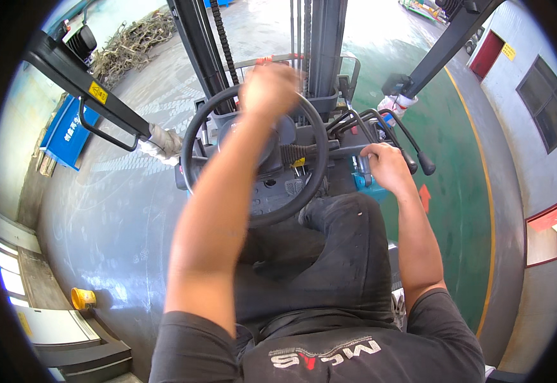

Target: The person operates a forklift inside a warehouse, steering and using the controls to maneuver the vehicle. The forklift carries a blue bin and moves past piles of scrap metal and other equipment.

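Note:
My left arm reaches across the black steering wheel (320,131) of a forklift. My left hand (269,89) is at the top of the rim, smeared by motion; its fingers cannot be made out, so its grip is unclear. To the right of the wheel, my right hand (388,165) has its fingers curled over the end of a dark lever (347,152) that points toward it from the steering column. Several black control levers (409,137) with knobs rise just beyond and beside that hand. My legs in dark trousers (348,249) are below the wheel.
The forklift's mast (326,51) stands ahead, with cab pillars (80,80) on both sides. At the left are a blue bin (67,134), a pile of tangled scrap (131,48) and a yellow bucket (83,298). A wall with a window (548,105) runs along the right.

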`<state>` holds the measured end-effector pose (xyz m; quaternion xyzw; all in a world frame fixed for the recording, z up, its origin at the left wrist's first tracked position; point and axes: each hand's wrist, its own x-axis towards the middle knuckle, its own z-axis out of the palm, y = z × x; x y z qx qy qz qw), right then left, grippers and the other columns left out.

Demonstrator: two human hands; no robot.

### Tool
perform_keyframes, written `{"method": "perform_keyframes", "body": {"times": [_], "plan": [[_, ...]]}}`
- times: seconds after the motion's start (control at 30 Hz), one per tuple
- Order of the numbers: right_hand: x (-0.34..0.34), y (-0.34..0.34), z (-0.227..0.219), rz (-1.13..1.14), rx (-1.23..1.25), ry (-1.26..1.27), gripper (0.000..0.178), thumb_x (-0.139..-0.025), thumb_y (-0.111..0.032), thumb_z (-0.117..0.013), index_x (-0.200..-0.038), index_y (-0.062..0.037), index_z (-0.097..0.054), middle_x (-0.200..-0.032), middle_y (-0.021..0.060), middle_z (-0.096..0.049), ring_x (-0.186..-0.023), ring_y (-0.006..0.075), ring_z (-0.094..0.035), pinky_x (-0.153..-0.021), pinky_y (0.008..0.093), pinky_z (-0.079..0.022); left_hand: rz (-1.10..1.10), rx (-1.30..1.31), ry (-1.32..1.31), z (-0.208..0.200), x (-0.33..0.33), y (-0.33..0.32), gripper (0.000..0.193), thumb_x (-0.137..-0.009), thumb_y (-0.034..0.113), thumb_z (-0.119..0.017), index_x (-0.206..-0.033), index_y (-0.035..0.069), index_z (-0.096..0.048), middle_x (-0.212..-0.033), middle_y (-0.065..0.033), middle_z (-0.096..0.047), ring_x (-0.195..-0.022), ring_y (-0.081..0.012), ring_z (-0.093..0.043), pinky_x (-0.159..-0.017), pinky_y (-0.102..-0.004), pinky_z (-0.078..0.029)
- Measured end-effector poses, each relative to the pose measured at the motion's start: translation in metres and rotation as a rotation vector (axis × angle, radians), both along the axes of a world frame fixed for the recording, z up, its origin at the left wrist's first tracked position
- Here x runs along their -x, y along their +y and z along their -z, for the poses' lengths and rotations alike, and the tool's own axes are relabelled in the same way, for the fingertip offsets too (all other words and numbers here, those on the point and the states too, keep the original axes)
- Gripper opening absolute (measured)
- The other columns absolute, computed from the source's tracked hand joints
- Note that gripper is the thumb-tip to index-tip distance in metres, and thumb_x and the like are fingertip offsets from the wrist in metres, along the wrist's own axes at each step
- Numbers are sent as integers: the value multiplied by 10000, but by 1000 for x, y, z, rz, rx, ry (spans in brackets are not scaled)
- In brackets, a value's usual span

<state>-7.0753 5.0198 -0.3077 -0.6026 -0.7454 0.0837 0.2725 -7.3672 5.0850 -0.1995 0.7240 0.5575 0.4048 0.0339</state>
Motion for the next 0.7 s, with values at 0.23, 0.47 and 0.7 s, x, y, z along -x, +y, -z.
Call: {"method": "perform_keyframes", "body": {"times": [0.23,0.47,0.7], "plan": [[-3,5,27,14,-112,53,226,-954,-87,-579,-1007,-65,-797,-1060,220,-743,-1033,401,-724,-947,493,-570,193,-273,78,88,55,-157,213,-767,33,-856,-695,55,-657,-724,-106,-603,-766,-331,-603,-662,-453,-477],[-8,7,51,40,-67,52,232,-981,-111,-574,-1034,-56,-793,-1103,203,-739,-1068,405,-707,-967,497,-556,-452,-145,189,34,67,1,495,-1022,462,-521,-951,49,-785,-999,-234,-745,-962,-460,-717,-857,-543,-554],[-8,1,64,-9,-135,202,237,-984,-145,-575,-1069,-77,-786,-1078,225,-726,-1073,423,-701,-977,509,-553,275,-388,245,104,-34,-121,352,-862,126,-816,-654,36,-546,-745,-141,-562,-759,-364,-577,-741,-477,-496]]}}
